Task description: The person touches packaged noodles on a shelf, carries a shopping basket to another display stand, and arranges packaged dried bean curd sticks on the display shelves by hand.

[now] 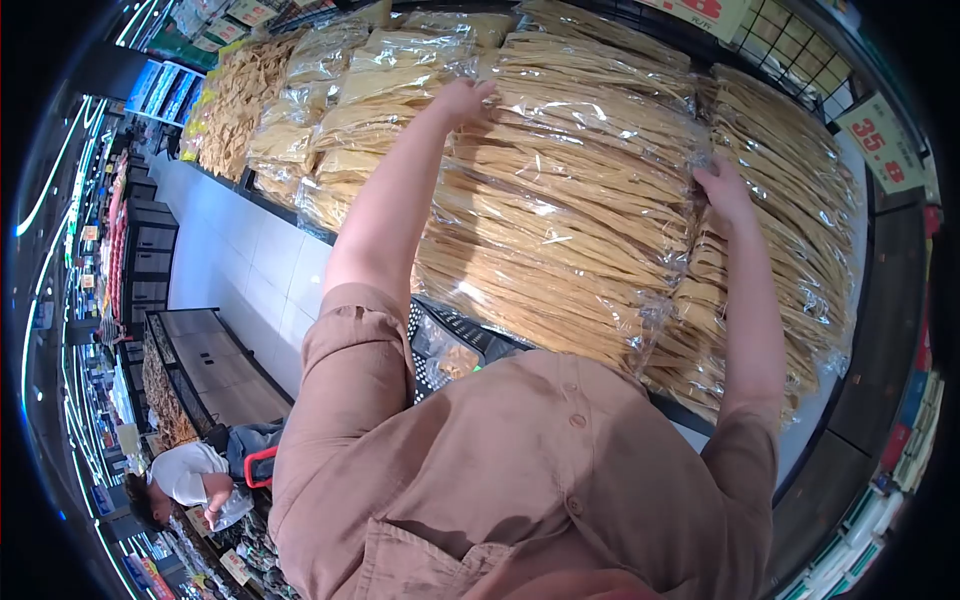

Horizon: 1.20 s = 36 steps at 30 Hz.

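Clear plastic bags full of long, tan dried strips, like bean curd sticks, lie in stacked rows on the display in front of me. My left hand is at the upper left end of a middle bag, its fingers bent over the plastic edge. At the opposite end of the middle row, my right hand pinches the bag's crinkled plastic edge between thumb and fingers. Beside that hand lies another column of bagged strips. Some fingertips are hidden by the plastic.
A black perforated basket with a packaged item stands below the display's near edge. Price signs rise at the right. Tiled floor runs along the left, where a person in a white shirt is by another stand.
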{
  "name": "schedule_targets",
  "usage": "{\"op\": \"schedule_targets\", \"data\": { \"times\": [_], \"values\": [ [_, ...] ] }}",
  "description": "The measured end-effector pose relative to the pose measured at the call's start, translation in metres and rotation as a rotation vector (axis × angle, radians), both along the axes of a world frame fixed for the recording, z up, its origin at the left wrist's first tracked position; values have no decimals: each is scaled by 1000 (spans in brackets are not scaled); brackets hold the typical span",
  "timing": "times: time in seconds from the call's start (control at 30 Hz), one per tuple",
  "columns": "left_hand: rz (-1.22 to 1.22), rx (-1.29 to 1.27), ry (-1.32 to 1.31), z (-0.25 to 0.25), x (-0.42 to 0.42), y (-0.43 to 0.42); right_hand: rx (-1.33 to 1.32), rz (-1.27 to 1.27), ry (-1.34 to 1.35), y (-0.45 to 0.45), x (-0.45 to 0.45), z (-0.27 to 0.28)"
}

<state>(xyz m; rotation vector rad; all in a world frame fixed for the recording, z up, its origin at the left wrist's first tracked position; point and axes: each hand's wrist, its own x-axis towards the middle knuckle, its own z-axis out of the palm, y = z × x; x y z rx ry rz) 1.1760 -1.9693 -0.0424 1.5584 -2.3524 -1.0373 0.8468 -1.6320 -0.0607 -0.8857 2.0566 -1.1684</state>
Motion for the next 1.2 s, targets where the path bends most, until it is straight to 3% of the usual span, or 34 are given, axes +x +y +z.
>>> {"op": "schedule_targets", "data": {
  "times": [0.17, 0.27, 0.37, 0.47, 0.57, 0.7, 0.8, 0.9, 1.0, 1.13, 1.2],
  "values": [
    [85, 94, 52, -5, -11, -12, -88, -159, -427, -21, -4, 7],
    [-33, 168, -2, -23, -9, -32, 89, -188, -110, -32, 5, 19],
    [112, 230, 150, -22, -13, -22, 137, -202, -294, -45, -24, -19],
    [90, 358, 386, -23, -6, -21, -23, -270, -529, -40, -15, -4],
    [95, 403, 561, -7, 2, -8, -152, -284, -541, -34, -7, 6],
    [78, 329, 709, -9, 7, -15, -160, -157, -395, -29, -19, 13],
    [49, 294, 631, 4, 10, -16, -255, -152, -336, -26, -13, 34],
    [111, 204, 709, 9, 8, -14, -55, -155, 183, -26, -15, 40],
    [-51, 213, 617, -21, 21, -49, -249, -47, 862, -23, -25, 12],
    [104, 385, 465, -24, 25, -38, -231, 221, 1134, -7, -34, -7],
    [184, 363, 306, -24, 25, -36, -34, 237, 902, -2, -33, -4]
  ]
}}
